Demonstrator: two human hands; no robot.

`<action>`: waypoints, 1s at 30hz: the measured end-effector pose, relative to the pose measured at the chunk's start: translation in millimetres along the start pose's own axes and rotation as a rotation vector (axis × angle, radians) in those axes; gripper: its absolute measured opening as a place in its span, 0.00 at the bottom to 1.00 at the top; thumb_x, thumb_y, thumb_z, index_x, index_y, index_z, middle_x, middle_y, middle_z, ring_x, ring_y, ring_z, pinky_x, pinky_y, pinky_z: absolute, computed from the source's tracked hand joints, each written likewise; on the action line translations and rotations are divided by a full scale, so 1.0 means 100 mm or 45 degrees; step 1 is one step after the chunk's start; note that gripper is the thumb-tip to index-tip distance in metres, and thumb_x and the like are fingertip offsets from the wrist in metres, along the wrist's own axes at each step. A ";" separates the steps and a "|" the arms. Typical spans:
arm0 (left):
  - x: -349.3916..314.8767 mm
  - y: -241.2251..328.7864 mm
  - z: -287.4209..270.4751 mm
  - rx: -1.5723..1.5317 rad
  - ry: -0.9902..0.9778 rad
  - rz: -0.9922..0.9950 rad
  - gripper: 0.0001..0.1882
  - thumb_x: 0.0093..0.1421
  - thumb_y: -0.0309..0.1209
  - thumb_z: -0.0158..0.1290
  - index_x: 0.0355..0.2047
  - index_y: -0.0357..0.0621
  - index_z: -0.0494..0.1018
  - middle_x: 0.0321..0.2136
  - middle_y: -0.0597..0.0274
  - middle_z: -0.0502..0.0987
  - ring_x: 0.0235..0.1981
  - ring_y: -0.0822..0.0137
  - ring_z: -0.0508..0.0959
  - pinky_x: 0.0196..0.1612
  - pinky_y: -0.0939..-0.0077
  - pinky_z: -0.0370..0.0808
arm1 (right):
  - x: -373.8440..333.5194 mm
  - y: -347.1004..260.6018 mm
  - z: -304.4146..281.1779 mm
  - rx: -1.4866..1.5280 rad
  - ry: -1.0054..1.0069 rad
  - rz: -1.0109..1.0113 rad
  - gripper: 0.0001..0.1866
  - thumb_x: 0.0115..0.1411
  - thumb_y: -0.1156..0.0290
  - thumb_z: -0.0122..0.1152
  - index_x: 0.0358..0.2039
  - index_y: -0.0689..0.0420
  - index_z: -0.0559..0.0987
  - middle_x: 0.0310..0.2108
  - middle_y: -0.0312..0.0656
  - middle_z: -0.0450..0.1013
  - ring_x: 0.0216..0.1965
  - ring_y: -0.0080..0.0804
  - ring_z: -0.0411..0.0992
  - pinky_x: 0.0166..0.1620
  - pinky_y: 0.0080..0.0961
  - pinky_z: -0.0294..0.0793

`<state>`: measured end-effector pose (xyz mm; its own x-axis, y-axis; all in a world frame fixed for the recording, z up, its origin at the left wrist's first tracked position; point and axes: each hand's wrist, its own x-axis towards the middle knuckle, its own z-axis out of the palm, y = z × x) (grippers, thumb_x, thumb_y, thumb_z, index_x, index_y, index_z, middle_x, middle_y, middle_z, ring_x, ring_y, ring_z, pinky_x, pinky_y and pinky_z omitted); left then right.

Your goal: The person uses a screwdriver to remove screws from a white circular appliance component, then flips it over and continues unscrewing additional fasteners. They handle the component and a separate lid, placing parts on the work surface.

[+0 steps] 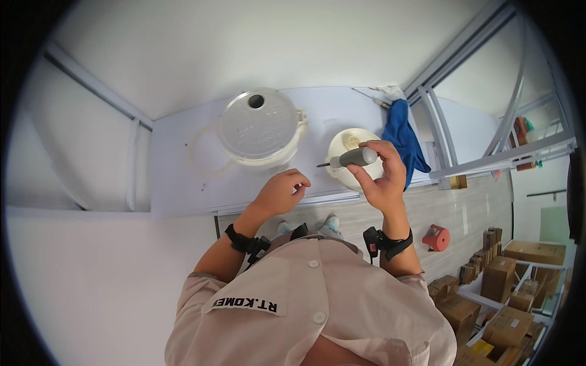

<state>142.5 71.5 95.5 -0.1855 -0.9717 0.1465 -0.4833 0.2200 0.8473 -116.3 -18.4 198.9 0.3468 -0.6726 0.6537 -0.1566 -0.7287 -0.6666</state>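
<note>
My right grip (387,177) pinched grey screwdriver (357,158) over cream round piece (339,144). Left grip (282,193) half-curled near front edge of surface (177,174); couldn't tell if holding anything.

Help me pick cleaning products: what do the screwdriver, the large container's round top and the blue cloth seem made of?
Screwdriver: grey handle probably satin plastic or rubber, from its soft sheen; thin, dark shaft likely metal.
Round top: glossy, either metal or clear plastic; its reflections leave that open.
Blue cloth: matte fabric, from its soft folds.
</note>
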 end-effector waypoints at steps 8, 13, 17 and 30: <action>0.77 0.08 0.87 0.274 0.162 0.098 0.09 0.62 0.25 0.62 0.43 0.46 0.83 0.40 0.58 0.84 0.43 0.53 0.82 0.47 0.57 0.80 | -0.16 0.42 -0.88 -0.073 0.098 0.114 0.29 0.55 0.74 0.85 0.55 0.59 0.79 0.48 0.47 0.83 0.47 0.40 0.80 0.51 0.33 0.79; 1.04 0.15 1.34 0.560 0.313 0.048 0.13 0.59 0.28 0.65 0.45 0.47 0.83 0.41 0.59 0.83 0.44 0.52 0.81 0.47 0.55 0.79 | -0.21 0.75 -1.32 -0.030 0.103 0.165 0.28 0.56 0.74 0.85 0.54 0.59 0.79 0.49 0.47 0.82 0.46 0.39 0.80 0.49 0.32 0.79; 1.24 0.26 1.61 0.503 0.306 -0.073 0.15 0.59 0.29 0.65 0.47 0.45 0.83 0.43 0.58 0.84 0.48 0.50 0.81 0.52 0.53 0.78 | -0.21 0.98 -1.58 -0.042 0.069 0.151 0.27 0.56 0.74 0.85 0.53 0.58 0.79 0.48 0.47 0.82 0.46 0.40 0.80 0.49 0.32 0.79; 1.61 0.32 2.39 0.658 0.509 -0.156 0.18 0.61 0.35 0.67 0.52 0.51 0.84 0.47 0.59 0.81 0.52 0.51 0.79 0.55 0.52 0.74 | -0.27 1.37 -1.81 -0.029 -0.056 0.189 0.27 0.57 0.78 0.83 0.54 0.59 0.78 0.51 0.46 0.80 0.49 0.37 0.80 0.54 0.33 0.80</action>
<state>-107.3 -57.4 24.7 0.1803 -0.9275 0.3275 -0.8472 0.0227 0.5307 -314.2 -123.5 154.4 0.3586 -0.7671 0.5319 -0.2297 -0.6248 -0.7462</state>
